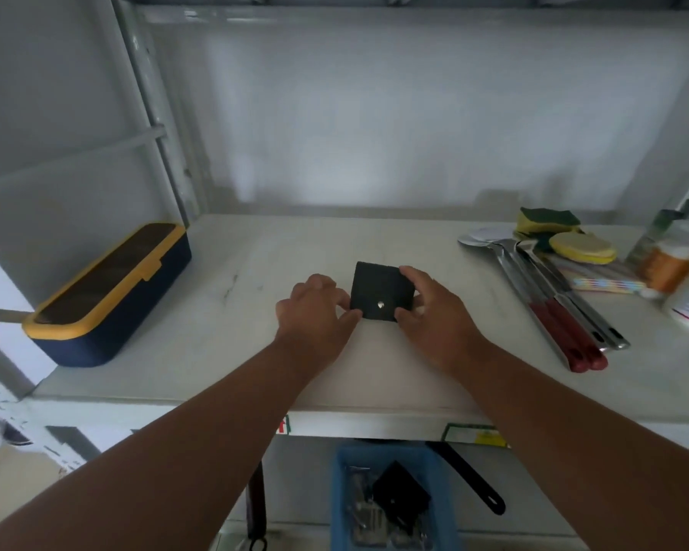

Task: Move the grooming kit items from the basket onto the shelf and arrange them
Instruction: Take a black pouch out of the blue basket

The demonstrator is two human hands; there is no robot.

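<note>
White shelf, black pouch, lunchbox, utensils

1. A small black pouch lies flat on the white shelf, closed by a flap with one silver snap stud near its front edge. It sits between the two hands, touched by both: the left hand at its left front corner, the right hand along its right side.
2. A blue basket stands below the shelf, nearer the person than the hands. Inside it lie another black pouch-like piece and some blurred metal tools.
</note>
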